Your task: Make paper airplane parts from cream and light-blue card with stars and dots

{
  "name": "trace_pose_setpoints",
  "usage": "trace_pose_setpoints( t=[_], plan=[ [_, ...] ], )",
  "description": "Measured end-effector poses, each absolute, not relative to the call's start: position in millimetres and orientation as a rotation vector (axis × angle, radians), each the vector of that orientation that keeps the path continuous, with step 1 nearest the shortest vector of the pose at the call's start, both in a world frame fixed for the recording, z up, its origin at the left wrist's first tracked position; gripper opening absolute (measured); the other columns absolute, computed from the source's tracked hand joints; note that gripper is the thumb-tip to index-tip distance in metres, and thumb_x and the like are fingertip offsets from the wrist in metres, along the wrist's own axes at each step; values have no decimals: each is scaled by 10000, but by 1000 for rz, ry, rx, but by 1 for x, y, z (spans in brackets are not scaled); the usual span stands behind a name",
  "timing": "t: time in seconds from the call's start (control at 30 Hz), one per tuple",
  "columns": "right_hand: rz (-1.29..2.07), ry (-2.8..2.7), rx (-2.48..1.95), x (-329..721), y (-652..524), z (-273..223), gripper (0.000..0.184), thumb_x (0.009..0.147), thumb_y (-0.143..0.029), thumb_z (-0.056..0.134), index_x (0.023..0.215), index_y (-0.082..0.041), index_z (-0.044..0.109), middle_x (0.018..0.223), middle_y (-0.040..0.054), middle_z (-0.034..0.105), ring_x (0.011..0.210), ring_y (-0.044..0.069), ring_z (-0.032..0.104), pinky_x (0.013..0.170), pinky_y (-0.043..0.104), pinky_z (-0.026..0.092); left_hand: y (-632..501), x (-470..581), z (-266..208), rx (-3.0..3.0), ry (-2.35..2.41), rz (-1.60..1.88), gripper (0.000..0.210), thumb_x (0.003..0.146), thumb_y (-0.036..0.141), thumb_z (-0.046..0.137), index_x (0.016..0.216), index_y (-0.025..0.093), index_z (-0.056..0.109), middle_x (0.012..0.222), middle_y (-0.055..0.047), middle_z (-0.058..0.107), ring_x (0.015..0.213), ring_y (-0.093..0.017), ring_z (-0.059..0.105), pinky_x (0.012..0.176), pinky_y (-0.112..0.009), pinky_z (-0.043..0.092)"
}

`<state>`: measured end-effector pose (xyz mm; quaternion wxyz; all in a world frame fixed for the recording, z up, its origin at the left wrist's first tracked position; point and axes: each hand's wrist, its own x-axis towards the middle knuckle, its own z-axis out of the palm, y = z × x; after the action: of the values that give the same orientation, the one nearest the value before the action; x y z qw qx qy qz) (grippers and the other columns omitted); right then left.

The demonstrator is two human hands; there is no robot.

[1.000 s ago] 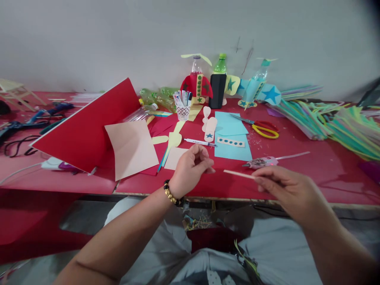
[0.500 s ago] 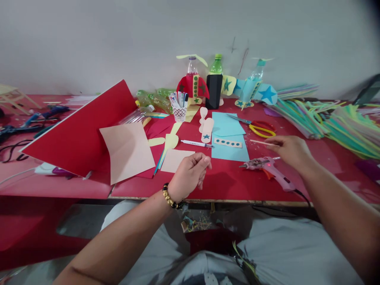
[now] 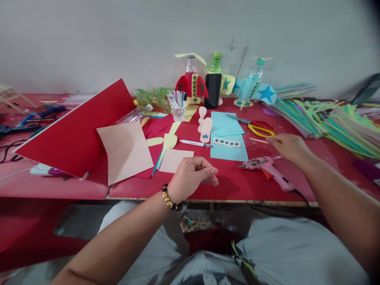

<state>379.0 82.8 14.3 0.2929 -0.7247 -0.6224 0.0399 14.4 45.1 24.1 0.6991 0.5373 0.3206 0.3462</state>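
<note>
My left hand (image 3: 197, 176), with a beaded bracelet at the wrist, hovers over the front of the red table. Its fingers are curled in against the thumb; what lies between them, if anything, is too small to make out. On the right, my right hand (image 3: 287, 146) rests low over the table, fingertips closed at the end of a thin pale stick (image 3: 257, 140). Just below that hand lies a pink hot glue gun (image 3: 274, 172) with its red light on. Yellow-and-red-handled scissors (image 3: 258, 128) lie behind the stick. A dotted paper strip (image 3: 227, 142) rests on blue paper (image 3: 230, 153).
Decorated bottle planes (image 3: 192, 83) and a black phone (image 3: 213, 91) stand at the back by a pen cup (image 3: 178, 113). A white marker (image 3: 196, 143) lies mid-table. Beige paper (image 3: 126, 152) and a red board (image 3: 80, 130) lean left. Bundled colored strips (image 3: 303, 120) lie right.
My right hand has lowered slightly with the stick toward the table. My left hand has shifted a little right and turned, its thumb now pointing right.
</note>
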Motion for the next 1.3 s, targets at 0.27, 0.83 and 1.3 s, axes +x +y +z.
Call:
trace_pose_setpoints(
  t=[0.27, 0.83, 1.3],
  plan=[
    [46, -1747, -2116, 387, 84, 15, 242, 664, -402, 741, 690, -179, 649, 702, 51, 610, 643, 150, 499, 598, 282, 309, 45, 16, 26, 1219, 753, 784, 285, 895, 391, 519, 743, 150, 520, 510, 29, 588, 467, -105, 618, 542, -215, 522],
    [478, -1556, -1928, 323, 55, 49, 436, 869, -567, 451, 613, -214, 447, 501, -46, 391, 444, 92, 324, 477, 279, 246, 48, 19, 22, 1159, 687, 787, 269, 779, 357, 691, 710, 118, 592, 643, -45, 687, 625, -136, 674, 618, -221, 528],
    [765, -1678, -1542, 188, 14, 45, 525, 840, -588, 494, 513, -195, 374, 489, -47, 310, 489, 92, 301, 461, 246, 251, 38, 25, 24, 975, 550, 750, 219, 783, 314, 694, 821, 125, 591, 657, -28, 679, 603, -119, 667, 614, -215, 529]
  ],
)
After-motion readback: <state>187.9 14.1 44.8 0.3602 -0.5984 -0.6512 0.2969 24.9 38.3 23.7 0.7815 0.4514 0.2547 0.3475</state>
